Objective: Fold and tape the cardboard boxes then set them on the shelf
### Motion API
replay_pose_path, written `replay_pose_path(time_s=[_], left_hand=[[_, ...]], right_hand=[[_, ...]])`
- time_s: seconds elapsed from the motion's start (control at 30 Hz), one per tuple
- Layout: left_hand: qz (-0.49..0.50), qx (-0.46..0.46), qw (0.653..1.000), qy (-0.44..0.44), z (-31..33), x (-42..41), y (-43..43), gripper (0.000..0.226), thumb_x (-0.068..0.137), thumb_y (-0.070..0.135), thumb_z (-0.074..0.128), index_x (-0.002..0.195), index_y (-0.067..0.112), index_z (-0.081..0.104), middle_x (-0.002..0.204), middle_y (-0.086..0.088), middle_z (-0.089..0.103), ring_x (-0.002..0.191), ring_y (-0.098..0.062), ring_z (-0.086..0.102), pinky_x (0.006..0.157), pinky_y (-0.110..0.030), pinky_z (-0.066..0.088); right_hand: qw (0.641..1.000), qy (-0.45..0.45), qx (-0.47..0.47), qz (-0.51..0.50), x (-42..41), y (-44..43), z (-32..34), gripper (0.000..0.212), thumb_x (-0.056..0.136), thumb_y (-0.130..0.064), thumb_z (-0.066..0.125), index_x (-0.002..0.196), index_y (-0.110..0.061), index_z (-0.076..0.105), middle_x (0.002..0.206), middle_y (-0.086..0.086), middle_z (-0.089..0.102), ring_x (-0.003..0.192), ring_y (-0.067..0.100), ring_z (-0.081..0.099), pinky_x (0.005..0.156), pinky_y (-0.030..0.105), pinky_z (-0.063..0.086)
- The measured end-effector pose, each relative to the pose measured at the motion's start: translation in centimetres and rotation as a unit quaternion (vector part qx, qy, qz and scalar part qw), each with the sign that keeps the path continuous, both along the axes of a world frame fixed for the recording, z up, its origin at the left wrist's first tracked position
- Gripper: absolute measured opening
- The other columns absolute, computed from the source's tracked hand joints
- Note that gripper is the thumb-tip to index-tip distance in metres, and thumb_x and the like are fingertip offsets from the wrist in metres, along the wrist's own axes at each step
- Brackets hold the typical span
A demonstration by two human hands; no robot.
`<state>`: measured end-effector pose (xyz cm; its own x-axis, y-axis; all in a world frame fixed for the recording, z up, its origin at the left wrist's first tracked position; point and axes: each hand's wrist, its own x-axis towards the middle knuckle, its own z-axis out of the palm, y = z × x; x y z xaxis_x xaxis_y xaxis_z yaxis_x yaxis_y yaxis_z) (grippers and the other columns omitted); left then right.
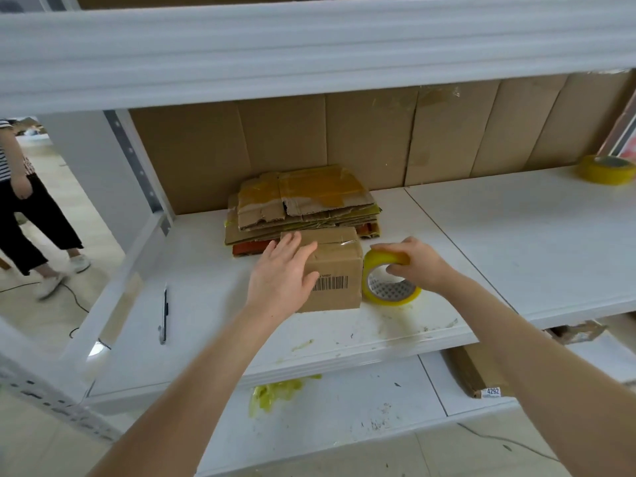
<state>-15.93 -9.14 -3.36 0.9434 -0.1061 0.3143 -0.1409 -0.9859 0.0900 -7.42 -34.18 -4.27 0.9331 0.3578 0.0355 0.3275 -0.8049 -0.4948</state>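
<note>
- My left grip [280, 273] lies flat, fingers straight, on the cardboard box [335, 266], hiding its left side and part of the barcode.
- My right grip [418, 266] curls over the yellow tape roll [390, 287], just right of the box.
- The box stands on the white shelf [206, 287], with flattened cardboard [303, 204] just behind it.
- A pen [164, 315] lies to the left, and a person [24, 208] at far left is cut off.

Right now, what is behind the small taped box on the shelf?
A stack of flattened cardboard lies behind the box, with yellow tape on its top sheet. The box and the left hand cover part of the stack's near edge.
</note>
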Motion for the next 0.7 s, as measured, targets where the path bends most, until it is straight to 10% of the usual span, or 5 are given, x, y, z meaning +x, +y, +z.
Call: replay_pose_path(time_s=[0.5,0.7], left_hand=[[0.051,0.063,0.997,0.016,0.5,2.9,-6.5,0.056,0.094,0.059,0.035,0.145,0.036,0.030,0.151,-0.001,0.036,0.137,-0.037,0.033,0.111,-0.051,0.027],[0.032,0.109,0.993,0.016,0.3,2.3,-3.2,0.056,0.095,0.058,0.030,0.148,0.041,0.021,0.154,0.002,0.031,0.138,-0.037,0.033,0.111,-0.050,0.029]], right_hand=[[0.984,0.106,0.142,-0.033,1.1,0.7,0.8,0.042,0.092,-0.045,0.058,0.128,-0.023,0.062,0.130,0.001,0.060,0.119,0.018,0.054,0.103,0.033,0.042],[0.968,0.173,0.182,-0.023,0.8,2.3,1.1,0.031,0.086,-0.039,0.068,0.113,-0.024,0.070,0.113,-0.002,0.063,0.103,0.016,0.057,0.089,0.027,0.045]])
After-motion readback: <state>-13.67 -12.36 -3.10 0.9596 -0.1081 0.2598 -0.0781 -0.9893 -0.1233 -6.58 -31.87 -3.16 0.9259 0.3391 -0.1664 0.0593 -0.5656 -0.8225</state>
